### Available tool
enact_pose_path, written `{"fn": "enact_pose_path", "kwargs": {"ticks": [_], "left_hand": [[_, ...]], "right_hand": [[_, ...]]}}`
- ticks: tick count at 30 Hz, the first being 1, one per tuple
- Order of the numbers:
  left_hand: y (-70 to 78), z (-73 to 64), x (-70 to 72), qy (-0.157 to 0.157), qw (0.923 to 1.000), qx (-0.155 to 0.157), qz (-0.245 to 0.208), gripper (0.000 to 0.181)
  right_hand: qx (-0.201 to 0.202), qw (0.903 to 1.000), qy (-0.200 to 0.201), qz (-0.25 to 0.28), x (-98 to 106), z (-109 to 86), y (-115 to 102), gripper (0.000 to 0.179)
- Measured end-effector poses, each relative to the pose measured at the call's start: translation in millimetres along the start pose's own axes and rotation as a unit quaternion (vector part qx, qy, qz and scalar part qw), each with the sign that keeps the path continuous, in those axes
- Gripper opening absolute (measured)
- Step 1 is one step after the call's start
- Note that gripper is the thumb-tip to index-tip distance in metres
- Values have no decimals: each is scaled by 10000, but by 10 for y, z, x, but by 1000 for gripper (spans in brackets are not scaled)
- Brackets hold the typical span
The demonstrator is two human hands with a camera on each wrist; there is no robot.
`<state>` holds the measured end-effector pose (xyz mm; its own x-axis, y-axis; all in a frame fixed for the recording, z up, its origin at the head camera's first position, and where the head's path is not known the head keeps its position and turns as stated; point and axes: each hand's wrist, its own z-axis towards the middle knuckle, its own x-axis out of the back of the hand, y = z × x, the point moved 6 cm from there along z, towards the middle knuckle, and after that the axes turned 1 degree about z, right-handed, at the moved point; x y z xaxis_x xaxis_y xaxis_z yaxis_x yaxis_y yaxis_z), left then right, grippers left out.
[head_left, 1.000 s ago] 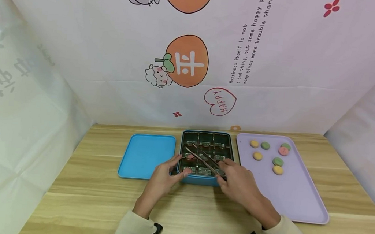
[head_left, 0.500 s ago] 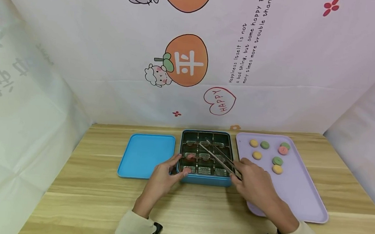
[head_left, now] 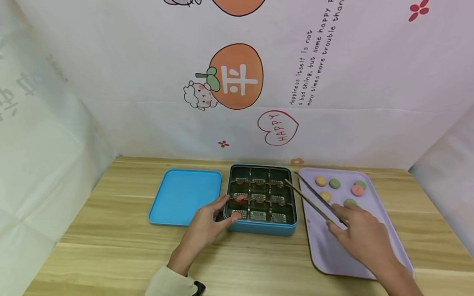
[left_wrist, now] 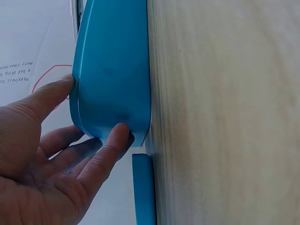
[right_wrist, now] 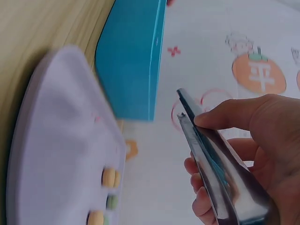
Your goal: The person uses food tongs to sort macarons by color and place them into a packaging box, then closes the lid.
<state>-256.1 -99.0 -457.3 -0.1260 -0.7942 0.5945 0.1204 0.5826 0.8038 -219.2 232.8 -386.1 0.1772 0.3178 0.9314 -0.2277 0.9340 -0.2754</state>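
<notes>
My right hand (head_left: pixel 365 234) grips a pair of metal tongs (right_wrist: pixel 220 176) over the lilac tray (head_left: pixel 333 255), the two tips apart with nothing between them. Several yellow, green and pink macarons lie at the tray's far end, including a yellow macaron (head_left: pixel 320 181) and a pink macaron (head_left: pixel 357 190); my hand hides part of that group. My left hand (head_left: pixel 206 222) rests at the front left corner of a blue tin (head_left: pixel 262 228), thumb on the rim, fingers extended against the side. Inside its divided dark insert, pink macarons (head_left: pixel 241 197) show in two left-column compartments.
A flat blue lid (head_left: pixel 185 197) lies left of the tin on the wooden table (head_left: pixel 252 270). The lilac tray stands close to the tin's right side. A printed white cloth (head_left: pixel 143 66) hangs behind the table.
My right hand has carried the tongs rightward, from above the tin to above the tray, where it covers some macarons. My left hand has stayed at the tin's corner.
</notes>
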Motion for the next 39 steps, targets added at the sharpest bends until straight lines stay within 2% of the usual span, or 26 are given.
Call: {"fn": "enact_pose_path", "kwargs": {"ticks": [8, 13, 22, 39], "left_hand": [[-10, -1, 3, 0, 10000, 19, 34, 68], [2, -2, 8, -9, 10000, 30, 32, 68], [5, -3, 8, -28, 10000, 47, 6, 68], [6, 1, 2, -82, 9999, 100, -71, 68]], "right_hand": [[-263, 9992, 226, -175, 107, -110, 502, 46], [-408, 9981, 354, -305, 136, -167, 728, 47], [-1054, 9939, 97, -322, 134, -201, 1097, 50], [-1260, 9909, -69, -473, 25, -227, 1456, 50]]}}
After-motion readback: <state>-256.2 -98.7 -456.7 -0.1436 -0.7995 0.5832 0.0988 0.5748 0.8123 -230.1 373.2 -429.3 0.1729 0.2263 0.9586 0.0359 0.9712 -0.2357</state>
